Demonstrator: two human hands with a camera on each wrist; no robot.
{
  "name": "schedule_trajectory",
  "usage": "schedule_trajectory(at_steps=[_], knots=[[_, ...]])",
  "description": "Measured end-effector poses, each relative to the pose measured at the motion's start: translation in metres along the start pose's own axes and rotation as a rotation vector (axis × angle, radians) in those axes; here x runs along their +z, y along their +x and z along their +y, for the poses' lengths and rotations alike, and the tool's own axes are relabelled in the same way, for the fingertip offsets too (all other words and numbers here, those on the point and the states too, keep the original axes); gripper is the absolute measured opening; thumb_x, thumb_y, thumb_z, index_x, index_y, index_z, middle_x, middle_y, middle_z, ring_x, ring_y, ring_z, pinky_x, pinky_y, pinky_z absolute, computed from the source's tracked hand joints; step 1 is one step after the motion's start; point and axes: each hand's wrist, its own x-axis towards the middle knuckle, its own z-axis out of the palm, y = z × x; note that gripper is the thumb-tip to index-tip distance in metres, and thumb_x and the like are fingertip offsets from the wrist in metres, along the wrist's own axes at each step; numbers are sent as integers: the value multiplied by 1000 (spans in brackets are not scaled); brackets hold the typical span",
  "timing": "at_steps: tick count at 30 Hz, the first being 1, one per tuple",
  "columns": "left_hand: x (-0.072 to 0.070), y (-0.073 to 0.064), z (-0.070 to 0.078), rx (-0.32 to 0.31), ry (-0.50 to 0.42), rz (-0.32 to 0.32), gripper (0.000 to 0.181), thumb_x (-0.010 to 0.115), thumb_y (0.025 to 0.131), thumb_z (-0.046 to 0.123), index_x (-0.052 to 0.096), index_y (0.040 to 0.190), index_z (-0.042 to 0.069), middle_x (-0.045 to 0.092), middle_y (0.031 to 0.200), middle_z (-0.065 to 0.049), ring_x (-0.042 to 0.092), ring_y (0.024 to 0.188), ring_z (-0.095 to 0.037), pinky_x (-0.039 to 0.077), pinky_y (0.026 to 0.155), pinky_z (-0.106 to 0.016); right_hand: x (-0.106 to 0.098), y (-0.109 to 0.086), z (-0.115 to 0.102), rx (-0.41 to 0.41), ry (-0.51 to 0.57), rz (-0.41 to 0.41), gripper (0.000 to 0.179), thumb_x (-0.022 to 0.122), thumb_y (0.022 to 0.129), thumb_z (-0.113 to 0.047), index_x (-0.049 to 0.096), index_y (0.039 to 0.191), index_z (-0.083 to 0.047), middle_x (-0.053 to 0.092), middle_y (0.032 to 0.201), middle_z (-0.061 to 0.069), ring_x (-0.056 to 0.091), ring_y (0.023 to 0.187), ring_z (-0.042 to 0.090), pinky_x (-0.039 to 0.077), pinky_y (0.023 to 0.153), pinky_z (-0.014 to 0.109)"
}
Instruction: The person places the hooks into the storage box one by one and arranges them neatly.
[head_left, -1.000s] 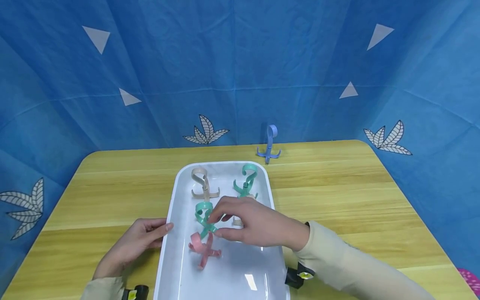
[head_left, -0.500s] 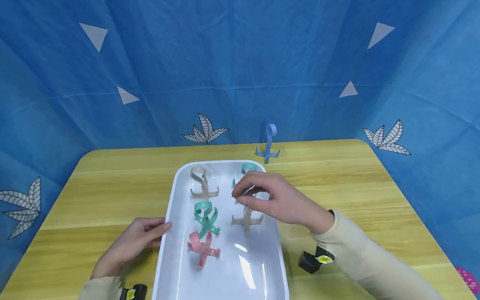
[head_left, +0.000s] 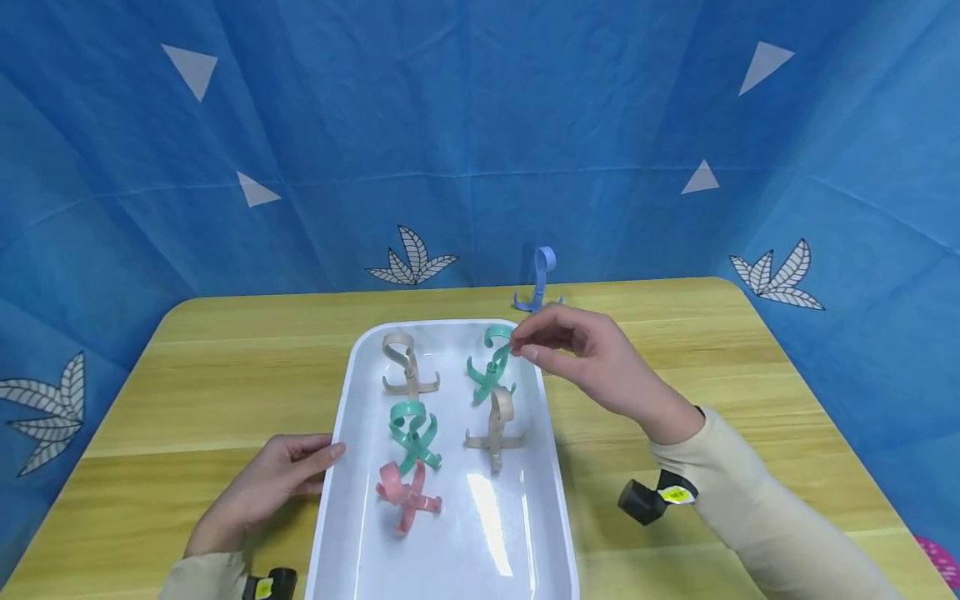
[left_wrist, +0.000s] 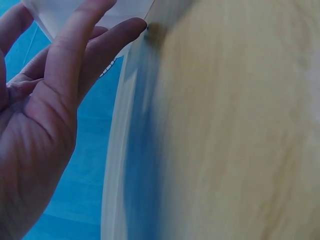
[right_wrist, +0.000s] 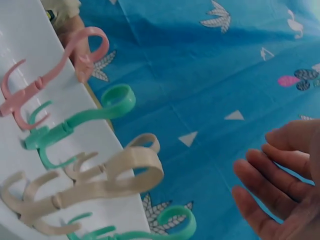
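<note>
My left hand [head_left: 273, 483] grips the left rim of a white tray [head_left: 420, 575], its thumb over the edge. In the left wrist view its fingers lie against the tray wall. My right hand [head_left: 596, 362], holding nothing, hovers over the tray's far right corner, its fingers loosely bent. Its fingertips partly cover a green hook [head_left: 489, 379] there. Also upright in the tray are a beige hook [head_left: 497, 433], another beige hook [head_left: 408, 371], a second green hook [head_left: 414, 442] and a pink hook [head_left: 407, 504]. A blue hook [head_left: 540, 279] stands behind the tray, its base partly hidden by my right hand.
The tray lies on a wooden table [head_left: 660, 333] and takes up its middle front. A blue patterned cloth [head_left: 337, 125] hangs behind and at the sides of the table.
My right hand has moved back and right, from the front green hook past the right beige one to the far corner, uncovering them. The left hand and the hooks have stayed put.
</note>
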Motion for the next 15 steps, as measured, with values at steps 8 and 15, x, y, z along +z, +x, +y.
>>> schedule_trajectory(at_steps=[8,15], knots=[[0,-1,1,-7,7,3,59,60,101,22,41,134,-22,53,128,-35,66,103,-30,57,83,-40,-15,8,14,3,51,213,29,63,93,3,57,121,7,63,112,17,62,104,26,54,88,29],[0,0,1,-2,19,5,58,59,101,23,43,133,-22,54,128,-35,65,105,-31,57,83,-40,-26,13,21,49,1,307,28,63,96,-5,58,121,6,62,114,16,59,106,23,52,90,26]])
